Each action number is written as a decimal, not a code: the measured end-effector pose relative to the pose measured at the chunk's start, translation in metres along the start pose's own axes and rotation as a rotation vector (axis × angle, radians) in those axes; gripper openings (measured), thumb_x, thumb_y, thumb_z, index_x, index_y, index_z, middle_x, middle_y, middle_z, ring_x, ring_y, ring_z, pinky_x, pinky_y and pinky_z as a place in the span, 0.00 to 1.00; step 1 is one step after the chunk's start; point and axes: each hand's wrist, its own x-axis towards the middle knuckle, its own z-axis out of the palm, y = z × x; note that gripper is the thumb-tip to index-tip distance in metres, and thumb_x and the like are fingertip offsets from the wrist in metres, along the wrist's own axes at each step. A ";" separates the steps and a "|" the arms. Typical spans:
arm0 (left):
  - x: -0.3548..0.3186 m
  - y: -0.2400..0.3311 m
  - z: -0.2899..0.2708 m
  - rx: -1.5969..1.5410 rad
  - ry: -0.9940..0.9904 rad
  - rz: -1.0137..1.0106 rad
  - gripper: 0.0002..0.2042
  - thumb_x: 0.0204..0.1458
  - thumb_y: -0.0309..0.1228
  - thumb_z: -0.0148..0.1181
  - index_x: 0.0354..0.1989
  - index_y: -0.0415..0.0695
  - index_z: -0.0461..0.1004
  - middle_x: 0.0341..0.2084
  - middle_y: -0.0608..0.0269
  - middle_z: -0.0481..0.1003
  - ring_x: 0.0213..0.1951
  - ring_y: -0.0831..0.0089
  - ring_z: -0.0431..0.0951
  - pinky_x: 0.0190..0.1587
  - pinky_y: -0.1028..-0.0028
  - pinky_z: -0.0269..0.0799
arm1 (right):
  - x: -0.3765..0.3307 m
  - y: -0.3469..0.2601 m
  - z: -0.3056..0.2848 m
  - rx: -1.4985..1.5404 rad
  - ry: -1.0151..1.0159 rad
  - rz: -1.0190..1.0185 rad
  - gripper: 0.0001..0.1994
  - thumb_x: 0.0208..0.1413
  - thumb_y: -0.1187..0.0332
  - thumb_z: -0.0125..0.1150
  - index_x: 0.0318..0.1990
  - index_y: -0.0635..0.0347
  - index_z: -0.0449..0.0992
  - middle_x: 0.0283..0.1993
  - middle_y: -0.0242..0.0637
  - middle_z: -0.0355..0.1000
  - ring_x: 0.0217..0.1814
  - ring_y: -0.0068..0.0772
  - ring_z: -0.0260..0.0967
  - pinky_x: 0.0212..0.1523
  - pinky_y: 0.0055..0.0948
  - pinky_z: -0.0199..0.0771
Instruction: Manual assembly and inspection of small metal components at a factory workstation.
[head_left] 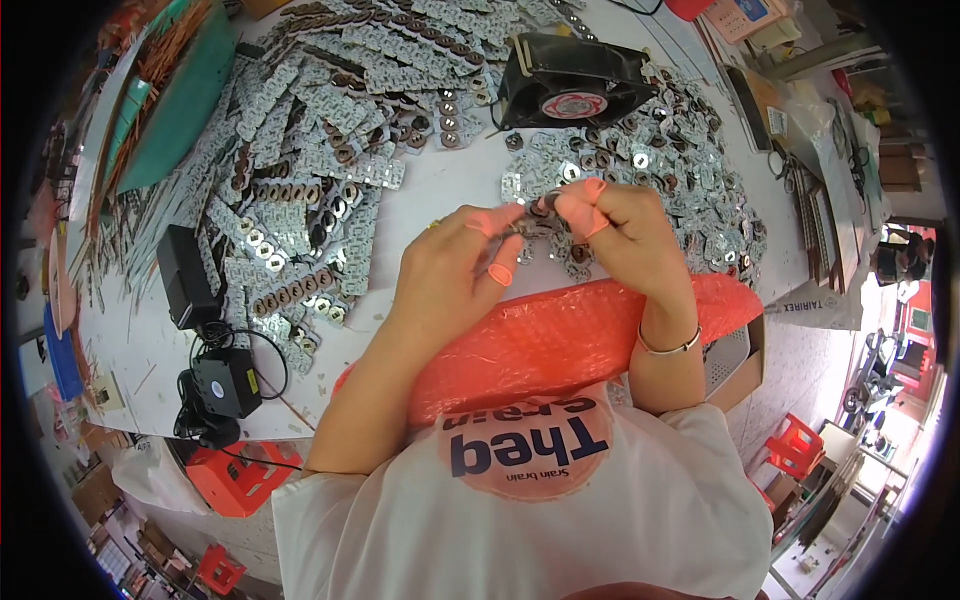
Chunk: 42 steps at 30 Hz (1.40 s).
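"Metal part (541, 208), where is it?"
"Over the white table (435, 190), on my side of the black fan (575, 82)."
"And the grip?"
"My left hand (455, 265) and my right hand (635, 235) both grasp it by fingertips, inside orange finger covers (581, 216)."

Parts on the table (440, 185), around the fan (572, 75)
Strips of parts (330, 110) lie left of the fan, loose pieces (700, 215) before it and to its right. Left hand (450, 265), right hand (635, 235) and, nearer the person, a plastic sheet (530, 340) are also before it.
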 end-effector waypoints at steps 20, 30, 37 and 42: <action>-0.003 -0.003 -0.027 -0.708 -0.387 -0.433 0.06 0.53 0.27 0.56 0.36 0.37 0.72 0.23 0.65 0.75 0.22 0.83 0.71 0.24 0.81 0.66 | -0.004 -0.001 0.007 0.108 -0.256 -0.196 0.07 0.55 0.69 0.55 0.30 0.64 0.72 0.18 0.33 0.66 0.16 0.24 0.60 0.18 0.22 0.57; -0.004 0.002 -0.016 -0.308 -0.005 0.003 0.05 0.50 0.22 0.57 0.35 0.37 0.72 0.27 0.61 0.75 0.24 0.78 0.73 0.26 0.80 0.70 | -0.007 -0.009 0.026 0.463 -0.062 0.074 0.10 0.58 0.66 0.52 0.29 0.62 0.69 0.20 0.23 0.61 0.19 0.14 0.49 0.19 0.16 0.48; -0.006 -0.001 -0.007 -0.075 0.117 0.104 0.09 0.45 0.20 0.60 0.36 0.37 0.71 0.28 0.58 0.76 0.26 0.71 0.75 0.28 0.76 0.72 | -0.005 -0.006 0.032 0.139 0.051 -0.149 0.09 0.57 0.69 0.54 0.28 0.64 0.70 0.20 0.25 0.61 0.22 0.15 0.52 0.21 0.17 0.53; -0.003 0.004 -0.007 -0.198 0.224 -0.030 0.10 0.44 0.20 0.61 0.37 0.38 0.70 0.28 0.57 0.75 0.25 0.66 0.75 0.26 0.73 0.71 | -0.007 -0.009 0.033 0.260 0.086 -0.044 0.09 0.58 0.68 0.53 0.29 0.64 0.70 0.20 0.24 0.61 0.22 0.14 0.52 0.22 0.17 0.52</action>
